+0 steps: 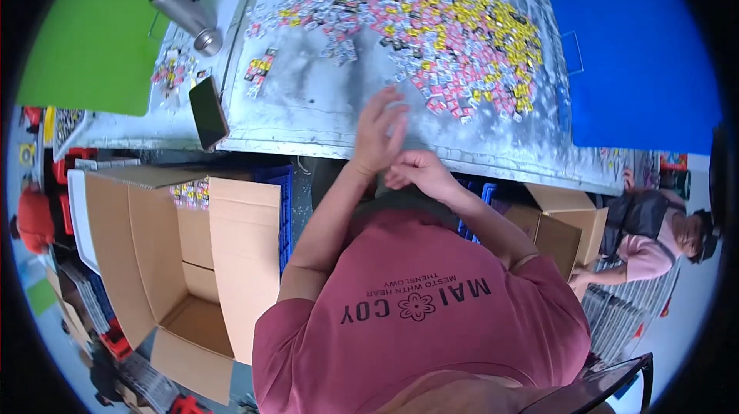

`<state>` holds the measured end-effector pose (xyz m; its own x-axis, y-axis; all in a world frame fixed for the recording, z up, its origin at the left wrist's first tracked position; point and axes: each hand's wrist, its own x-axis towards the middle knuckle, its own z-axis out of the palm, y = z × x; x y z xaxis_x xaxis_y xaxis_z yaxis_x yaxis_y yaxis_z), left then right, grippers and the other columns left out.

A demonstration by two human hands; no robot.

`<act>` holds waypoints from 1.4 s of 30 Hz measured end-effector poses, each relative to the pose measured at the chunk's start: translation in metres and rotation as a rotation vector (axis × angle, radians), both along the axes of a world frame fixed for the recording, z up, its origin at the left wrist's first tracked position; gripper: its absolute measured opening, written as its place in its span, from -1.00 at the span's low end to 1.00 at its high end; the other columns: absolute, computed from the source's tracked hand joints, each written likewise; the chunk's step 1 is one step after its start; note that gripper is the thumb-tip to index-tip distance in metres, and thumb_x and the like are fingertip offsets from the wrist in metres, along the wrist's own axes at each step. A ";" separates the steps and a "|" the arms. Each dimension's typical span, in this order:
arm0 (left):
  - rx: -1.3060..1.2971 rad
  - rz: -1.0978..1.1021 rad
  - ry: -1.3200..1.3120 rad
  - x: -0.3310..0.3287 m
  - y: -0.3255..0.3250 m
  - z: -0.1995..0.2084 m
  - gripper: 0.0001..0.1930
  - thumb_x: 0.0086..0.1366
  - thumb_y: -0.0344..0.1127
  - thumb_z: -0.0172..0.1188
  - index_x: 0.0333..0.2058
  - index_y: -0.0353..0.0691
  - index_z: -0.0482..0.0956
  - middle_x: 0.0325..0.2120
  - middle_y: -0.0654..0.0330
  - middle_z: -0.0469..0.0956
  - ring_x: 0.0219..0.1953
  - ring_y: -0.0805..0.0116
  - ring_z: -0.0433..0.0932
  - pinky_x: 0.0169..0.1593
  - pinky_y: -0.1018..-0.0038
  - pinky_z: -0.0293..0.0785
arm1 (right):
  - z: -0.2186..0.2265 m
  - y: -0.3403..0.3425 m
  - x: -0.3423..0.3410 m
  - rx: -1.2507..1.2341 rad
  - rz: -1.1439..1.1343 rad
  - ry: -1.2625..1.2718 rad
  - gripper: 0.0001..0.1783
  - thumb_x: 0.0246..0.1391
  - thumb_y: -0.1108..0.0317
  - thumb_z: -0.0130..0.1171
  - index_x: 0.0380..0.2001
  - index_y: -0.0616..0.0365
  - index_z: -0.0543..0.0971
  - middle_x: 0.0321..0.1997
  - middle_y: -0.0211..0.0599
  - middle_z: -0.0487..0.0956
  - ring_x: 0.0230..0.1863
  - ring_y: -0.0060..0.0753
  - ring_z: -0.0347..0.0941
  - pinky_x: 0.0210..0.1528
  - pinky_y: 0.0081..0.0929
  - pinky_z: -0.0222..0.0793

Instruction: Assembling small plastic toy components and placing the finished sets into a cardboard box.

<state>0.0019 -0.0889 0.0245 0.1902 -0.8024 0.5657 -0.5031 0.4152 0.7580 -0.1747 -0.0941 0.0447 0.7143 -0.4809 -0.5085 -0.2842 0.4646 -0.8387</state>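
My left hand [379, 134] is raised at the table's near edge, its fingers bent and apart, with nothing visible in them. Just below it, my right hand [423, 173] is closed near my left wrist, fingers curled inward. Whatever those fingers hold, if anything, is hidden. Beyond both hands, a large spread of small flat square pieces [462, 52] in yellow, pink, white and black covers the far part of the metal table [308, 102]. A small separate group of pieces [260, 68] lies to the left of my hands.
A dark-screened phone [208, 114] and a steel thermos [183, 12] lie at the left. Green [85, 37] and blue panels [635, 52] flank the table. An open cardboard box [144, 245] stands at lower left, another box [558, 237] at right, near a person [654, 248].
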 end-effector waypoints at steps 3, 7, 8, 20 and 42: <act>0.133 0.123 -0.130 0.009 -0.007 -0.001 -0.73 0.29 -0.39 0.23 -0.04 -0.25 0.61 0.09 -0.07 0.50 0.25 -0.18 0.42 0.25 0.06 0.38 | 0.014 -0.009 -0.023 -0.552 0.255 0.159 -0.67 0.24 0.61 0.02 0.02 0.21 0.61 -0.06 -0.20 0.69 -0.02 -0.27 0.65 0.06 -0.37 0.54; 0.179 0.197 -0.458 0.011 -0.026 -0.014 -0.43 0.28 -0.22 0.31 0.26 -0.15 0.44 0.28 -0.13 0.33 0.37 -0.24 0.23 0.35 -0.02 0.23 | 0.012 -0.049 -0.039 -1.496 -0.069 0.194 -0.55 0.14 0.55 0.20 0.12 0.12 0.59 0.26 -0.09 0.53 0.28 -0.07 0.47 0.24 -0.28 0.41; 0.169 0.184 -0.466 0.010 -0.030 -0.017 -0.43 0.28 -0.22 0.31 0.26 -0.15 0.44 0.28 -0.13 0.33 0.37 -0.24 0.23 0.35 -0.02 0.23 | 0.015 -0.057 -0.039 -1.500 -0.088 0.199 -0.55 0.14 0.55 0.20 0.12 0.12 0.59 0.26 -0.09 0.53 0.28 -0.07 0.47 0.24 -0.28 0.41; 0.219 0.089 -0.748 0.025 -0.036 -0.027 -0.40 0.29 -0.14 0.28 0.28 -0.15 0.44 0.30 -0.16 0.32 0.35 -0.19 0.25 0.39 -0.02 0.14 | 0.162 -0.015 -0.158 -1.401 -1.156 0.862 0.02 0.24 0.14 0.29 0.48 0.41 -0.07 0.58 0.24 -0.05 0.61 0.03 -0.17 0.57 -0.20 -0.20; 0.181 0.037 -0.579 0.013 -0.032 -0.021 -0.41 0.27 -0.26 0.29 0.24 -0.32 0.41 0.31 -0.14 0.31 0.34 -0.20 0.27 0.36 0.02 0.23 | 0.023 -0.076 -0.051 -1.523 -0.409 0.511 -0.16 0.15 0.00 0.31 0.44 -0.09 0.26 0.56 -0.02 0.12 0.54 0.21 -0.02 0.48 0.30 -0.15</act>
